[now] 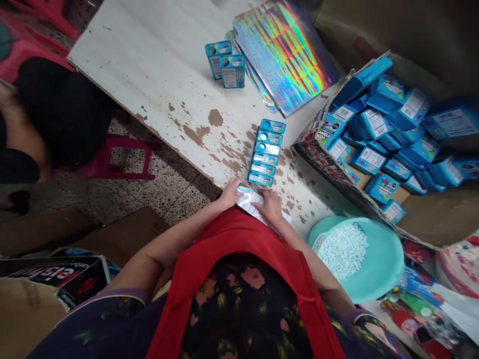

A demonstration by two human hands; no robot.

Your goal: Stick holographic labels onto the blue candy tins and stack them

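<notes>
A shiny holographic sheet with pale strips lies at the table's near edge, close to my body. My left hand pinches its left end between thumb and fingers. Over its right part my right hand is closed, thumb and bent fingers gripping the sheet; the fingertips are too small to make out fully. Just beyond the hands stands a row of several small blue candy boxes, some with a shiny patch on the end. Two more blue candy boxes stand upright farther back.
Large holographic sheets lie stacked at the back. On the right, a cardboard carton holds many blue boxes. A turquoise basin with small pale candies sits nearer me. A person sits at left beside a pink stool.
</notes>
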